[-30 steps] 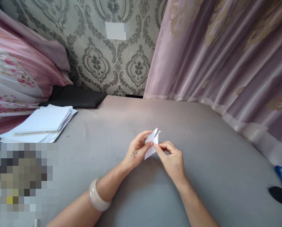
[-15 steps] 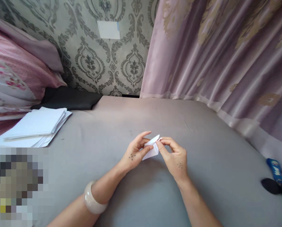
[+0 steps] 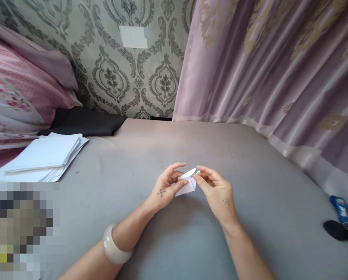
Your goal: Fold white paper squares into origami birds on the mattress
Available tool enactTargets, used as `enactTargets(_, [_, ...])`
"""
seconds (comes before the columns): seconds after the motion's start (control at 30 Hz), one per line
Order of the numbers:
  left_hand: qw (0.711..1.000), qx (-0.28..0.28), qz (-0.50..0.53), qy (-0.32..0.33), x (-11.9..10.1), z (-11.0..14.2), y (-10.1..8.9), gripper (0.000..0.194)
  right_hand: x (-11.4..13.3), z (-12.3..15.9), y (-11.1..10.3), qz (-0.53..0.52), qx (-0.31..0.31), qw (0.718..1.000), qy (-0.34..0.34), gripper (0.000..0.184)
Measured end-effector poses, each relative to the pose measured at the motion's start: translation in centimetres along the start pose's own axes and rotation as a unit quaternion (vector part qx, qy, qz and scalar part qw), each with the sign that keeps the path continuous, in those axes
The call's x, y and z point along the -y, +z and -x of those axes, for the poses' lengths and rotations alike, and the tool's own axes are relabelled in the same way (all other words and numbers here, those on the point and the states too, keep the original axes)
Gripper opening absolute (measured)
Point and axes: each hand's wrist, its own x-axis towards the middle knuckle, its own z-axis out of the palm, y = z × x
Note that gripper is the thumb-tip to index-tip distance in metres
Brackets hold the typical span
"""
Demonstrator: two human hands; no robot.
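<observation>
A small folded piece of white paper (image 3: 187, 187) is held up just above the grey sheet, in the middle of the head view. My left hand (image 3: 168, 186) pinches its left side between thumb and fingers, with the index finger raised off it. At the upper right corner of the paper, the thumb and fingertips of my right hand (image 3: 216, 190) close on a folded edge. One pointed flap stands up between the two hands. The inner folds are partly hidden by my fingers.
On the left lies a stack of white paper sheets (image 3: 45, 151), in front of a folded black cloth or bag (image 3: 83, 121). A blue packet (image 3: 341, 208) and a black rounded object (image 3: 336, 230) are at the right edge. Pink curtains (image 3: 250, 70) border the grey sheet (image 3: 174, 144).
My right hand has shifted slightly right and turned a little, its index finger now straighter over the paper's corner. The left hand keeps its pinch almost unmoved.
</observation>
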Motion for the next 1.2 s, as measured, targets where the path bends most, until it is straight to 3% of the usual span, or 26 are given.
enactTargets(0.1, [1.0,-0.001,-0.021,-0.003,0.1,0.1,0.0,0.041,0.0,-0.2,-0.3,-0.016,0.023,1.0,0.014,0.022])
enactTargets(0.37, [0.99,-0.016,-0.135,0.048,-0.2,0.1,0.1,0.02,-0.2,-0.1,-0.3,-0.011,0.031,0.999,0.005,0.022])
enactTargets(0.6, [0.983,-0.023,-0.178,0.027,-0.2,0.2,-0.1,0.018,0.0,0.1,-0.1,0.036,0.039,0.998,-0.03,0.012])
enactTargets(0.73, [0.988,0.0,-0.151,0.016,-0.5,0.2,-0.2,0.022,-0.1,0.1,0.0,0.043,0.06,0.994,-0.081,0.011])
enactTargets(0.9, [0.992,0.033,-0.119,-0.012,-1.2,0.5,-0.1,0.023,0.0,0.1,0.0,0.029,0.088,0.992,-0.088,0.012])
enactTargets(1.2, [0.984,0.049,-0.169,0.028,-1.6,0.7,0.1,0.019,0.4,0.4,0.1,0.04,0.091,0.991,-0.092,0.01])
